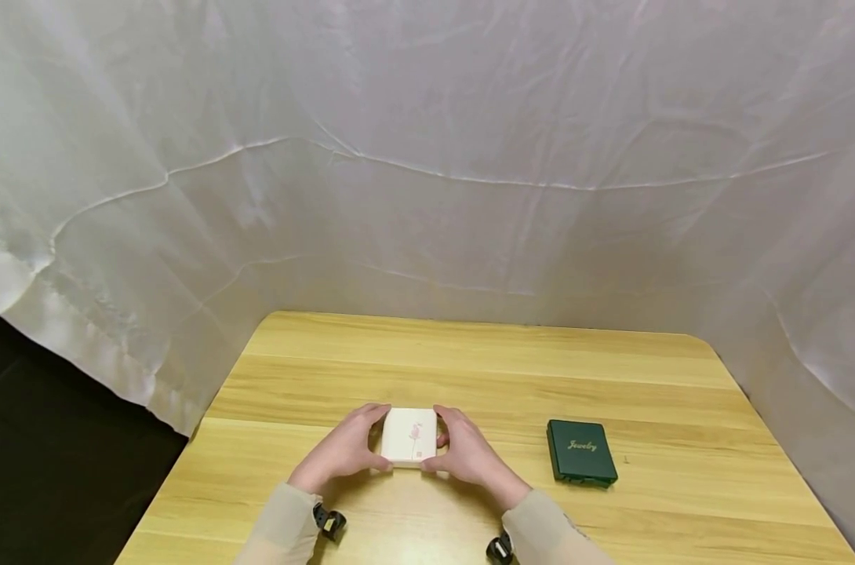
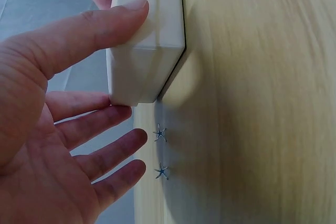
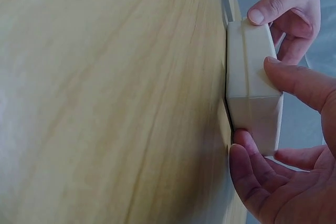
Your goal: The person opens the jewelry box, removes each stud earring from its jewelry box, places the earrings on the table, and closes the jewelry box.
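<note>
A small square white box (image 1: 409,436) with a pink flower printed on its lid sits at the middle of the table, between both hands. My left hand (image 1: 350,447) pinches its left side, thumb on the near face and index finger at the far corner. From the other side my right hand (image 1: 466,451) grips it likewise, thumb in front and fingers behind. A seam between lid and base runs along the box (image 3: 252,72) in the right wrist view. Two small silver star-shaped pieces (image 2: 161,171) show beyond the left fingers in the left wrist view; the head view hides them.
A dark green box (image 1: 581,453) lettered "Jewelry" lies to the right of my right hand. The wooden table (image 1: 484,361) has rounded far corners. Pale cloth (image 1: 470,235) hangs behind and beside it, with a dark area at the lower left.
</note>
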Available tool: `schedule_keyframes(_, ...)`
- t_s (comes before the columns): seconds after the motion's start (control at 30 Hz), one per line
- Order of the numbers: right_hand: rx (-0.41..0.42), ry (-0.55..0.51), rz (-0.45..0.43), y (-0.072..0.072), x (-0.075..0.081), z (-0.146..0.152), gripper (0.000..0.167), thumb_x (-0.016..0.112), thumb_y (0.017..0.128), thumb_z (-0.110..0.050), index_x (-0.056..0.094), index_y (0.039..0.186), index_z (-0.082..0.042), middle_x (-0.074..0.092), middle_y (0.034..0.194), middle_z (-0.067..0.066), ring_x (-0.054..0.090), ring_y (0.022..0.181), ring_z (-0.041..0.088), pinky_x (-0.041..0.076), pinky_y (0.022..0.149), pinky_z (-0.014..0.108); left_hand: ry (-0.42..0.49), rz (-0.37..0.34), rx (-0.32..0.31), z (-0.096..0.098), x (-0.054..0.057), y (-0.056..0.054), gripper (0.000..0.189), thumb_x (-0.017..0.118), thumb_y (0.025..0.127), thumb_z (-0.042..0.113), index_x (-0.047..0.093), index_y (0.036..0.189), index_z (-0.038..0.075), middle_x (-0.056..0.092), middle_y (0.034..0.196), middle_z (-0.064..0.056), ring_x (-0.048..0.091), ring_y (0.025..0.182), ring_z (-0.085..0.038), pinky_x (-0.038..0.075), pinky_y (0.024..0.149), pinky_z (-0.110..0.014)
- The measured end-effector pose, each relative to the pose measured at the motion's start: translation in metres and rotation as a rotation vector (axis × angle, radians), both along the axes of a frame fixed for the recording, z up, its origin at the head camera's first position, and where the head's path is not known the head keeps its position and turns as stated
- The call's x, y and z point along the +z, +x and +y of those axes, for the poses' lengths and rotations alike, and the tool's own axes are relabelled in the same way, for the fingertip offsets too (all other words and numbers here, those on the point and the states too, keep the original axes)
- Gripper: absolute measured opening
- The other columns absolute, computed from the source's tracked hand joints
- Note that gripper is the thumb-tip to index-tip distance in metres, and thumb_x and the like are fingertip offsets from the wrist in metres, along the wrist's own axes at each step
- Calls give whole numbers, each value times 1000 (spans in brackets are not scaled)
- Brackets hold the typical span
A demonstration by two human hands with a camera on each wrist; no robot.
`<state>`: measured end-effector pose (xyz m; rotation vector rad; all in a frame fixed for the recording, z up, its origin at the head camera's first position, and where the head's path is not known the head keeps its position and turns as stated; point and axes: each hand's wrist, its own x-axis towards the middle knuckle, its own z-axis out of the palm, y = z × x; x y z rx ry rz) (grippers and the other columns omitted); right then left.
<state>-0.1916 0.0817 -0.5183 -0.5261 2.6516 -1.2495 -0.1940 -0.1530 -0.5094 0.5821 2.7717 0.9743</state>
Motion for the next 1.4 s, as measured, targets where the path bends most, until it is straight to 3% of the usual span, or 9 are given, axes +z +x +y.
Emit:
schedule_keyframes(0.4, 16, -2, 2, -3, -3, 0, 97, 91, 67, -15, 38, 144, 8, 49, 133, 18, 58, 86, 16, 48, 74, 27, -1, -2, -17, -1, -1, -2, 95, 91, 66, 19, 42, 143, -6, 42, 144, -27, 41, 131, -44, 34, 106, -57)
schedule_keyframes(0.67, 33, -5, -13, -2, 2, 8, 104, 88, 73, -28, 27, 152, 1, 46, 138, 20, 58, 88, 18, 47, 77, 31, 52, -53, 14, -3, 0, -1, 116, 92, 62, 18, 24, 154, 1, 38, 149, -24, 36, 135, -43, 28, 109, -58)
schedule_keyframes(0.83, 20, -8, -18, 0, 9, 20, 101, 84, 77, -31, 26, 154, -3, 43, 142, 19, 55, 94, 21, 47, 75, 33, 64, -56, 25, -6, 1, -1, 118, 92, 62, 25, 23, 155, 2, 43, 145, -24, 36, 135, -43, 28, 108, -61)
schedule_keyframes(0.97, 6, -29, -30, 3, 17, 33, 94, 80, 83, -30, 24, 155, -7, 39, 147, 20, 55, 105, 25, 50, 77, 35, 64, -46, 47, -10, 3, 0, 108, 86, 71, 38, 25, 155, 7, 42, 147, -22, 37, 134, -42, 29, 107, -61)
schedule_keyframes(1.13, -48, -35, -11, 3, 27, 53, 81, 72, 91, -30, 27, 155, -11, 36, 151, 16, 53, 117, 34, 50, 91, 48, 62, -8, 75, -18, 9, -1, 80, 65, 91, 44, 30, 155, 11, 34, 153, -20, 34, 137, -42, 26, 109, -60)
schedule_keyframes(1.27, -73, 22, 60, -1, 37, 74, 71, 60, 97, -38, 28, 155, -10, 31, 155, 18, 43, 129, 41, 40, 101, 57, 36, 66, 111, -25, 13, -5, 65, 53, 100, 41, 32, 153, 9, 31, 154, -19, 32, 138, -41, 25, 110, -60)
schedule_keyframes(1.4, -55, 113, 144, -5, 48, 101, 70, 50, 101, -45, 26, 156, -9, 25, 157, 20, 27, 140, 43, 25, 109, 62, -55, 159, 155, -35, 13, -10, 63, 44, 103, 45, 32, 154, 11, 27, 156, -19, 28, 140, -42, 24, 109, -62)
